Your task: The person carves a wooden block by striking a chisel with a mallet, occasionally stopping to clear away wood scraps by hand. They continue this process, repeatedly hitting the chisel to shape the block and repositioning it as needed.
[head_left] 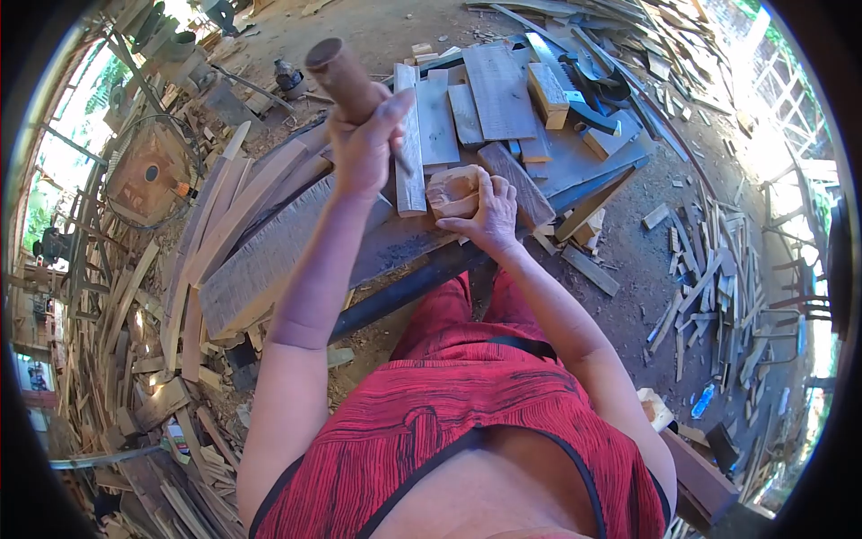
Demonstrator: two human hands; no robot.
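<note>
My left hand point(368, 144) is raised above the bench, fingers wrapped round a hand tool with a thick, round, brown wooden handle point(341, 79). Below the fist a narrow dark metal part of it points down, overlapping a pale plank point(410, 135) in this view. A small wooden block point(452, 190) with a hollow carved in its top sits near the bench's front edge. My right hand point(492, 211) grips its right side, fingers over the far edge and thumb along the near side.
Boards point(494, 90) and short offcuts lie on the low bench, with a handsaw point(546, 58) at the back right. A thick beam point(269, 251) and long curved strips extend left. Wood scraps point(696, 278) litter the ground at right; a blue bottle point(703, 402) lies there.
</note>
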